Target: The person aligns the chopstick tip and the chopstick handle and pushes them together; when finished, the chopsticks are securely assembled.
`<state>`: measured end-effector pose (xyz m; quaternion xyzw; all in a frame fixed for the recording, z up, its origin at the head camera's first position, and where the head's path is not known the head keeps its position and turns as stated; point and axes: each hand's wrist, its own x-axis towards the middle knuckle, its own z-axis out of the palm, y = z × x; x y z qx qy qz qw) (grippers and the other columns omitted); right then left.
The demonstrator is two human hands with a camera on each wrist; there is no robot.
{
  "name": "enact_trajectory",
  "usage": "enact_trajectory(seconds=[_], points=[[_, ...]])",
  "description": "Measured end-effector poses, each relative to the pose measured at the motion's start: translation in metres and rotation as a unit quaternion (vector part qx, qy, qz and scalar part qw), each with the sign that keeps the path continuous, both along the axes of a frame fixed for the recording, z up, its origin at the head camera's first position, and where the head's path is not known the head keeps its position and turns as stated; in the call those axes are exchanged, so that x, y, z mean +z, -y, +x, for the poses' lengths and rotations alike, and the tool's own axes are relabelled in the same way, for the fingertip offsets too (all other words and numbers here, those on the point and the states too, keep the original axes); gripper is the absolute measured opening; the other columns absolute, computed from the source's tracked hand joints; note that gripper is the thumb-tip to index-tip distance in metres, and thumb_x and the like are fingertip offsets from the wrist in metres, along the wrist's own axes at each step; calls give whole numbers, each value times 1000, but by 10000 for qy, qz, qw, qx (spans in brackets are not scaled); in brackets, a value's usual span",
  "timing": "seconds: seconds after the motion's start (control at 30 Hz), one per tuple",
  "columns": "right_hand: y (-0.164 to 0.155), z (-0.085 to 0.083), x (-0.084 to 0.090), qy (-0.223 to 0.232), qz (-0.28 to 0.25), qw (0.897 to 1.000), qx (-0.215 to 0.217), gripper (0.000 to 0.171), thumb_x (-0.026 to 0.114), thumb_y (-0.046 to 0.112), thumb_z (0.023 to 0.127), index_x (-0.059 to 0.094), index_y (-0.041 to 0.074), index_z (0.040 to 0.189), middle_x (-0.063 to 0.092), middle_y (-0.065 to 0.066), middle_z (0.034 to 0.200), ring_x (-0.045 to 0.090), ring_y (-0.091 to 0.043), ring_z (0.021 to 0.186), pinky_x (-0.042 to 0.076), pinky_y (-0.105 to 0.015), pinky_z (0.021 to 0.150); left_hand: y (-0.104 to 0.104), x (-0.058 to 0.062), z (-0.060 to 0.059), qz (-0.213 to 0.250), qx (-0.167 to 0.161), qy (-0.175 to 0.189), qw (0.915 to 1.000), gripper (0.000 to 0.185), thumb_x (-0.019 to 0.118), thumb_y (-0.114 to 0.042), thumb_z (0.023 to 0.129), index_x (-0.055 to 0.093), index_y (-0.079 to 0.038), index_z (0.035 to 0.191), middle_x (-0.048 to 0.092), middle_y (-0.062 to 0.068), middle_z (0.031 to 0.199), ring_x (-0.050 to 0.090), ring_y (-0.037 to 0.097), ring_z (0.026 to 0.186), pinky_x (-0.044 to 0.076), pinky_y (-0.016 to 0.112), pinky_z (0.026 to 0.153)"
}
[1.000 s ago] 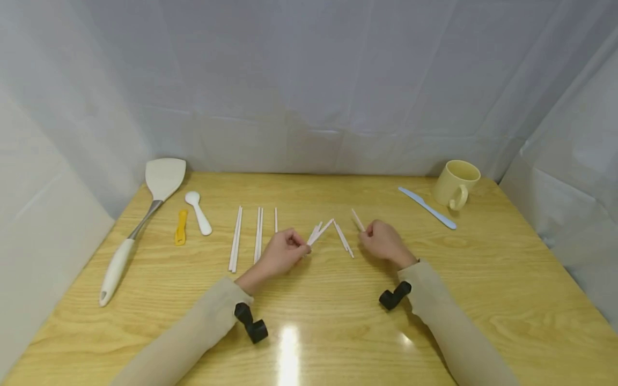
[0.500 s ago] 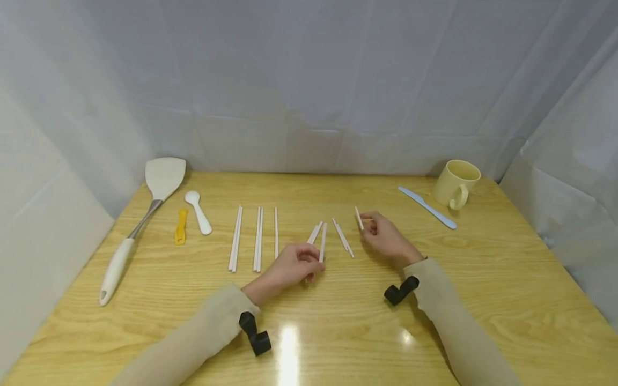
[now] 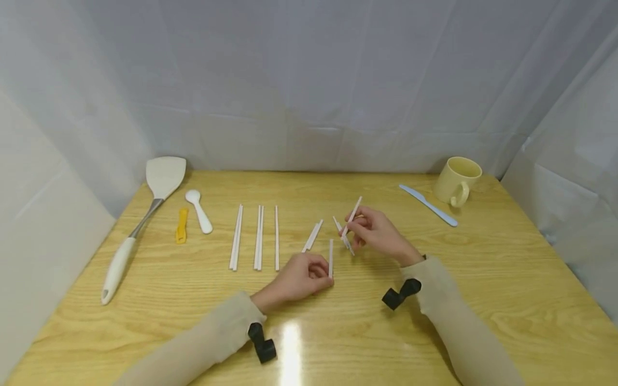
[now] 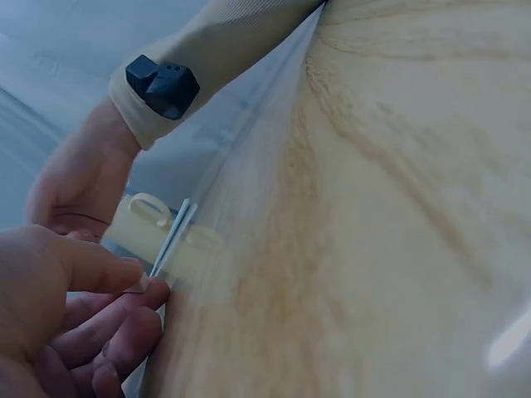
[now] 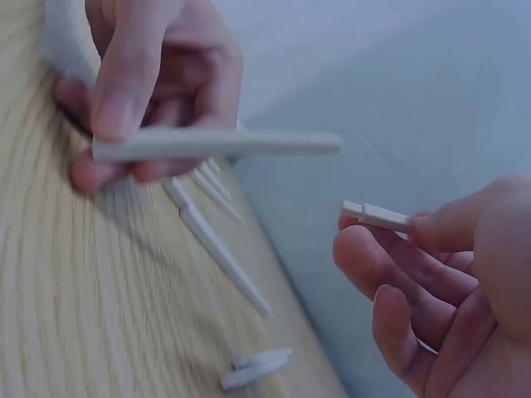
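My left hand [image 3: 305, 274] pinches a short, squared white stick [image 3: 330, 258] near its lower end, the other end pointing away from me. In the right wrist view this stick [image 5: 220, 143] lies across the thumb and fingertips. My right hand [image 3: 379, 233] holds another short white stick [image 3: 355, 210] tilted up between thumb and fingers; its near end looks stepped in the right wrist view. Two more short sticks [image 3: 313, 236] lie side by side just beyond my left hand. Further short sticks [image 3: 337, 222] lie slanted on the table, partly hidden by my right fingers.
Longer white chopsticks [image 3: 259, 237] lie in a row at left. Farther left are a yellow clip-like piece [image 3: 181, 226], a white spoon [image 3: 199, 211] and a spatula [image 3: 140, 225]. A light blue knife [image 3: 428, 205] and yellow mug [image 3: 457, 182] are at the right back.
My left hand has drawn its stick toward me and right, turning it upright in view, away from the slanted sticks. My right hand has raised its stick, tilting it right and shifting slightly left.
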<state>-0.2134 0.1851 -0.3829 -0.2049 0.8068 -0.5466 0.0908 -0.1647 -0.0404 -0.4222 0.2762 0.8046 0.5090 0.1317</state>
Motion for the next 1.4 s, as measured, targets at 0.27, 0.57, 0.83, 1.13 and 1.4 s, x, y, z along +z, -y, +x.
enact_trajectory(seconds=[0.27, 0.57, 0.83, 1.13, 1.4], points=[[11, 10, 11, -340, -213, 9989, 231, 22, 43, 9, 102, 49, -10, 112, 69, -26, 95, 62, -24, 54, 49, -36, 55, -1, -1, 0, -205, -46, -489, 9986, 5, 71, -9, 84, 69, -6, 86, 71, 6, 82, 63, 4, 72, 51, 19, 65], [13, 11, 8, -369, -283, 9989, 105, 23, 42, 7, 102, 47, -11, 115, 68, -26, 90, 60, -21, 53, 54, -46, 57, -2, -1, 1, -232, -102, -551, 9982, 4, 71, -8, 84, 69, -5, 87, 71, 6, 81, 61, 3, 68, 49, 19, 61], [14, 12, 8, -380, -270, 9989, 88, 23, 44, 7, 102, 48, -11, 116, 67, -22, 86, 58, -17, 53, 54, -46, 58, -1, -3, 2, -177, -61, -488, 9986, 6, 72, -8, 84, 69, -5, 87, 72, 6, 80, 61, 3, 68, 49, 20, 60], [13, 12, 8, -456, -175, 9987, 159, 20, 45, 6, 101, 48, -11, 112, 66, -20, 83, 58, -33, 55, 53, -45, 56, -2, -4, 2, -217, 42, -540, 9983, 4, 73, -7, 82, 70, -6, 85, 71, 4, 77, 55, -1, 61, 45, 19, 55], [16, 13, 6, -611, -10, 9980, 189, 14, 48, 4, 100, 51, -7, 108, 68, -19, 85, 56, -15, 53, 51, -42, 52, -1, -8, 1, -136, -132, -832, 9964, 5, 72, -8, 84, 69, -5, 86, 71, 4, 75, 50, -1, 57, 42, 18, 52]])
